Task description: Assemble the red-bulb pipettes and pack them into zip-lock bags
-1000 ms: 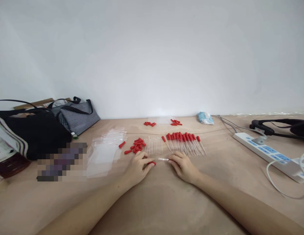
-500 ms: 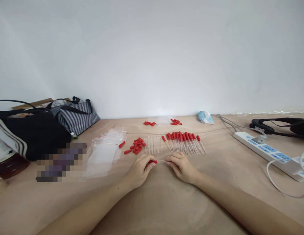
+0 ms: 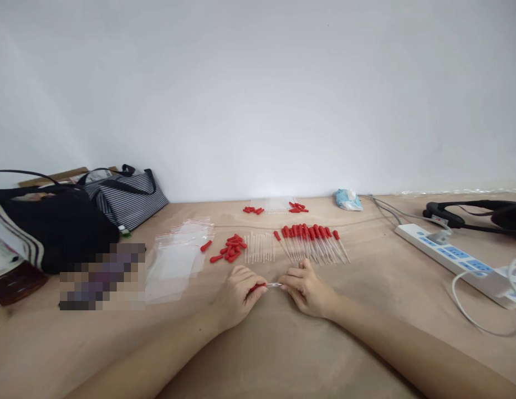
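Note:
Near the table's middle, my left hand (image 3: pixel 240 295) is closed on a red rubber dropper bulb (image 3: pixel 257 287), partly hidden by its fingers. My right hand (image 3: pixel 308 292) pinches a clear pipette tube (image 3: pixel 274 285), whose left end meets the bulb. Whether the tube sits inside the bulb I cannot tell. Beyond my left hand lies a pile of loose red bulbs (image 3: pixel 231 254). A row of bare clear tubes (image 3: pixel 260 247) is beside it. To the right, several droppers with red bulbs (image 3: pixel 311 233) on their tubes lie fanned out.
Clear zip bags (image 3: pixel 170 271) lie at left, near a black bag (image 3: pixel 62 227) and a striped bag (image 3: pixel 131 197). More red bulbs (image 3: pixel 298 208) lie by the wall, near a blue-and-white packet (image 3: pixel 348 200). A power strip (image 3: pixel 453 260) with cables and black headgear (image 3: pixel 469 215) occupy the right.
Both hands have shifted slightly toward me, along with the bulb and tube. My left thumb and fingers now cover the bulb differently. The things lying on the table stay as they were.

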`<action>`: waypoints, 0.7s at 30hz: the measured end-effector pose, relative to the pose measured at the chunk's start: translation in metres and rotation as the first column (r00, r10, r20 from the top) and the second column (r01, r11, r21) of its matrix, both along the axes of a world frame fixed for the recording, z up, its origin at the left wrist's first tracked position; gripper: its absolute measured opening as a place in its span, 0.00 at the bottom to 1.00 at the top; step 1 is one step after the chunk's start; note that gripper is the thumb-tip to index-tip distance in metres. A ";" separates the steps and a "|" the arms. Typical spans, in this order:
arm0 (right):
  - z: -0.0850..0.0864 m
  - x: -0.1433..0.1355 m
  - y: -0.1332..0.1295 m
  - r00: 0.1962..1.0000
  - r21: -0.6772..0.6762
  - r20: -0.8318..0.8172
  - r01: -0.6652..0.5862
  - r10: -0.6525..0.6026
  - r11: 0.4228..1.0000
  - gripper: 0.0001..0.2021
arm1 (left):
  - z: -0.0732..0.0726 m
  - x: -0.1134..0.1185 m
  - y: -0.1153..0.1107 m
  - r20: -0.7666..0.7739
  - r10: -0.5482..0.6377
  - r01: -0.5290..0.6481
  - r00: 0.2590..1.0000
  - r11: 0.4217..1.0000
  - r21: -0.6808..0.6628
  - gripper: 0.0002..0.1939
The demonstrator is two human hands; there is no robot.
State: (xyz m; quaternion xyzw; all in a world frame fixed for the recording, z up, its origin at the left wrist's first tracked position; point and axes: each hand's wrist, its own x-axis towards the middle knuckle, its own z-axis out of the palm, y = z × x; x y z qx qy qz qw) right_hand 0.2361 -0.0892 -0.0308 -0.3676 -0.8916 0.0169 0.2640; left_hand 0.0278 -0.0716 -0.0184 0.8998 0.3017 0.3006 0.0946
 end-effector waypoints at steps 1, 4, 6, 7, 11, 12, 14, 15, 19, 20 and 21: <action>0.000 0.000 0.000 1.000 0.012 0.010 -0.005 0.005 1.000 0.12 | -0.001 0.000 0.000 -0.001 -0.009 0.009 1.000 1.000 0.011 0.10; -0.001 -0.002 -0.002 1.000 0.022 0.019 -0.023 0.022 0.999 0.13 | -0.003 0.000 0.001 0.003 -0.044 0.044 0.999 0.998 0.035 0.11; -0.002 -0.003 -0.002 0.999 0.019 0.014 -0.031 0.030 0.999 0.13 | -0.003 0.000 0.000 0.002 -0.069 0.069 0.998 0.997 0.040 0.11; -0.002 -0.004 -0.003 0.999 0.019 0.010 -0.032 0.032 0.999 0.13 | -0.003 0.001 0.000 0.003 -0.080 0.080 0.997 0.996 0.042 0.10; -0.002 -0.008 -0.003 0.999 0.013 -0.002 -0.052 0.052 0.999 0.14 | -0.001 0.003 -0.002 0.008 -0.110 0.109 0.994 0.993 0.053 0.08; -0.002 -0.009 -0.003 0.998 0.008 -0.003 -0.056 0.056 0.998 0.14 | 0.000 0.003 -0.002 0.007 -0.115 0.114 0.993 0.992 0.054 0.08; -0.004 -0.010 -0.002 0.998 -0.005 -0.003 -0.064 0.064 0.998 0.14 | 0.000 0.003 -0.002 0.001 -0.116 0.116 0.993 0.992 0.051 0.08; -0.004 -0.010 -0.001 0.998 -0.011 -0.003 -0.065 0.065 0.998 0.14 | 0.000 0.004 -0.001 -0.004 -0.113 0.113 0.994 0.993 0.047 0.08; -0.001 -0.010 0.000 0.999 -0.038 0.003 -0.053 0.053 0.998 0.14 | 0.000 0.003 0.001 -0.027 -0.093 0.094 0.995 0.995 0.029 0.08; 0.001 -0.010 0.000 0.999 -0.041 0.012 -0.039 0.040 0.998 0.13 | 0.000 0.003 0.002 -0.035 -0.094 0.095 0.995 0.995 0.030 0.08; 0.004 -0.010 -0.001 0.999 -0.038 0.027 -0.022 0.023 0.999 0.12 | 0.000 0.002 0.004 -0.042 -0.092 0.093 0.995 0.995 0.035 0.08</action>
